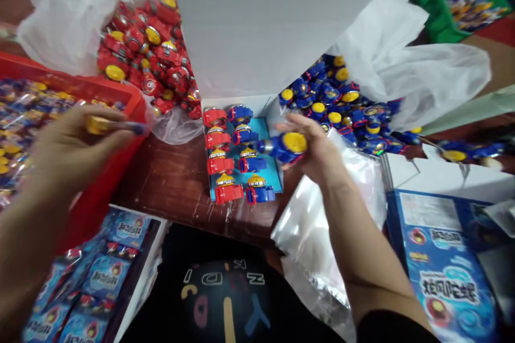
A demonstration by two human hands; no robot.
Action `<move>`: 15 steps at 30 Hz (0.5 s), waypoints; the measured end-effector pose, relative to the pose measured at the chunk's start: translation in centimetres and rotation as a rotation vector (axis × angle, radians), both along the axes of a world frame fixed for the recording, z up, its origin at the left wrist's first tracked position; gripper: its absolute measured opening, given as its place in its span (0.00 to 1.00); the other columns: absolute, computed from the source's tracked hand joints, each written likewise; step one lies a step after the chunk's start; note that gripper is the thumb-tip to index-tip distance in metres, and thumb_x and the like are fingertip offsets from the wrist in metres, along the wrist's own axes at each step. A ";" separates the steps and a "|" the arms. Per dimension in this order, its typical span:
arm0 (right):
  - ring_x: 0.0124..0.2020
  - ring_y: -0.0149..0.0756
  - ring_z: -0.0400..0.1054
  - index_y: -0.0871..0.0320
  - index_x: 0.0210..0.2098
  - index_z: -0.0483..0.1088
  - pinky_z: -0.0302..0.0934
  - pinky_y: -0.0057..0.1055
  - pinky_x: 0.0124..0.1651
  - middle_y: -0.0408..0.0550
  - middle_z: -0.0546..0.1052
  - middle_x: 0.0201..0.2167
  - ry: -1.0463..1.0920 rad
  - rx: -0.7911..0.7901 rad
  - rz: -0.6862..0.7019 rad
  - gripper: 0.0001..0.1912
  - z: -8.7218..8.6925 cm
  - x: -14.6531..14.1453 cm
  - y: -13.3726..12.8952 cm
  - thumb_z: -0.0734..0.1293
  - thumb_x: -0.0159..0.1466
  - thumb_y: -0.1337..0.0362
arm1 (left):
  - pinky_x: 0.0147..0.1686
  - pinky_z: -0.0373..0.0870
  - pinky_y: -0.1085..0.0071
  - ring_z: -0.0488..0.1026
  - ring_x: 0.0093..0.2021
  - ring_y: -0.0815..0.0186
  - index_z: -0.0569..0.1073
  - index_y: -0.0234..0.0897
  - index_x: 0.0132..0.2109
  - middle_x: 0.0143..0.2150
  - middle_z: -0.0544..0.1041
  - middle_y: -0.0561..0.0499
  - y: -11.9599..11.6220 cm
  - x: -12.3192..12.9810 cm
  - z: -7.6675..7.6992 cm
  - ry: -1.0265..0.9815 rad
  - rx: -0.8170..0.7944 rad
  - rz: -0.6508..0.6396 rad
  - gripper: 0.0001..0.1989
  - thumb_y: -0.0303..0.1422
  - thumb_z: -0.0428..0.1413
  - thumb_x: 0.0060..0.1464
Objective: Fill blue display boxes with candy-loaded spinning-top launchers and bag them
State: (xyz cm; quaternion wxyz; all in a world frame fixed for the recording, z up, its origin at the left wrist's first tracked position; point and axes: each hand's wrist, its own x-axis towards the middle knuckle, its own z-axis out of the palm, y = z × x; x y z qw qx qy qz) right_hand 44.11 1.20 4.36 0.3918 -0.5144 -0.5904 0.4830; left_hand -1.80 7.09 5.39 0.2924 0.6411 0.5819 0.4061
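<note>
My left hand [76, 144], smeared by motion, pinches a small yellow-and-blue piece [115, 126] over the edge of a red bin [129, 104]. In my right hand [316, 150] is a blue spinning-top toy [287, 146] with a yellow disc, held just right of an open box [261, 136] with a light-blue inside. Two columns of toys lie in that box: red spinning-top toys [228, 188] on the left and blue ones [259, 190] on the right. Clear plastic bags [317, 230] lie under my right forearm.
A heap of red toys [156, 59] spills from a bag at back left, and blue toys [341, 96] lie heaped at back right. A white carton panel [281, 27] stands behind the box. Printed blue packs [108, 276] fill a carton at lower left. A green basket [434, 10] stands at far right.
</note>
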 end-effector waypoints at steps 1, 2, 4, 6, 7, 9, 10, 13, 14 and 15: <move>0.51 0.47 0.79 0.48 0.68 0.66 0.77 0.39 0.35 0.58 0.75 0.66 -0.045 0.044 -0.015 0.32 -0.1 -2.0 0.1 0.66 0.71 0.41 | 0.50 0.81 0.62 0.81 0.45 0.62 0.78 0.44 0.48 0.47 0.84 0.53 -1.0 3.3 0.1 -0.165 -0.021 -0.121 0.16 0.37 0.72 0.54; 0.52 0.46 0.78 0.50 0.64 0.70 0.78 0.41 0.41 0.57 0.77 0.63 -0.099 0.124 -0.040 0.28 0.1 -3.8 0.1 0.69 0.70 0.44 | 0.51 0.82 0.62 0.82 0.48 0.60 0.76 0.42 0.44 0.48 0.83 0.51 -1.9 6.3 0.1 -0.279 -0.033 -0.260 0.16 0.36 0.73 0.52; 0.56 0.46 0.75 0.50 0.55 0.75 0.74 0.49 0.56 0.53 0.79 0.57 -0.183 0.353 -0.101 0.18 1.2 -6.2 -0.2 0.69 0.71 0.50 | 0.49 0.83 0.64 0.83 0.48 0.62 0.75 0.39 0.45 0.50 0.84 0.48 -3.2 10.8 -0.4 -0.402 -0.122 -0.374 0.16 0.36 0.72 0.55; 0.59 0.47 0.73 0.50 0.50 0.75 0.68 0.54 0.65 0.52 0.79 0.54 -0.224 0.558 -0.100 0.12 2.8 -7.0 -0.6 0.67 0.72 0.54 | 0.46 0.84 0.67 0.84 0.43 0.64 0.77 0.38 0.53 0.48 0.84 0.46 -3.8 13.0 -0.6 -0.420 -0.201 -0.450 0.17 0.39 0.68 0.61; 0.58 0.48 0.73 0.50 0.49 0.75 0.67 0.54 0.65 0.52 0.79 0.53 -0.238 0.627 -0.083 0.10 3.6 -7.0 -0.9 0.67 0.71 0.55 | 0.44 0.83 0.68 0.84 0.41 0.65 0.76 0.37 0.58 0.45 0.84 0.46 -4.0 13.5 -0.5 -0.412 -0.224 -0.495 0.20 0.41 0.66 0.64; 0.56 0.49 0.73 0.50 0.48 0.74 0.67 0.55 0.63 0.52 0.78 0.51 -0.298 0.706 -0.054 0.10 4.7 -6.6 -1.2 0.66 0.70 0.56 | 0.41 0.82 0.69 0.83 0.37 0.65 0.74 0.36 0.65 0.38 0.84 0.48 -4.2 13.8 0.0 -0.379 -0.254 -0.604 0.24 0.42 0.62 0.69; 0.55 0.49 0.73 0.49 0.48 0.73 0.68 0.55 0.61 0.52 0.78 0.51 -0.338 0.730 -0.053 0.10 5.1 -6.4 -1.4 0.65 0.70 0.55 | 0.40 0.81 0.70 0.82 0.36 0.65 0.73 0.36 0.67 0.35 0.83 0.49 -4.2 13.8 0.2 -0.357 -0.263 -0.648 0.25 0.43 0.61 0.70; 0.54 0.50 0.72 0.49 0.48 0.72 0.67 0.56 0.59 0.52 0.77 0.50 -0.436 0.770 -0.055 0.11 5.3 -5.9 -1.7 0.64 0.70 0.54 | 0.37 0.77 0.70 0.78 0.31 0.66 0.76 0.37 0.66 0.30 0.80 0.53 -4.2 14.0 0.6 -0.253 -0.267 -0.732 0.24 0.45 0.59 0.71; 0.53 0.50 0.72 0.49 0.47 0.72 0.67 0.57 0.59 0.52 0.77 0.50 -0.458 0.771 -0.048 0.11 5.2 -5.8 -1.9 0.64 0.70 0.53 | 0.39 0.77 0.70 0.78 0.33 0.66 0.78 0.39 0.64 0.32 0.80 0.52 -4.1 14.1 0.6 -0.204 -0.226 -0.744 0.22 0.45 0.59 0.71; 0.53 0.50 0.72 0.49 0.47 0.72 0.67 0.57 0.58 0.53 0.76 0.50 -0.479 0.762 -0.043 0.12 5.2 -5.7 -2.0 0.64 0.70 0.53 | 0.42 0.77 0.68 0.79 0.37 0.64 0.81 0.40 0.60 0.35 0.81 0.50 -3.9 14.1 0.6 -0.143 -0.149 -0.737 0.20 0.46 0.59 0.70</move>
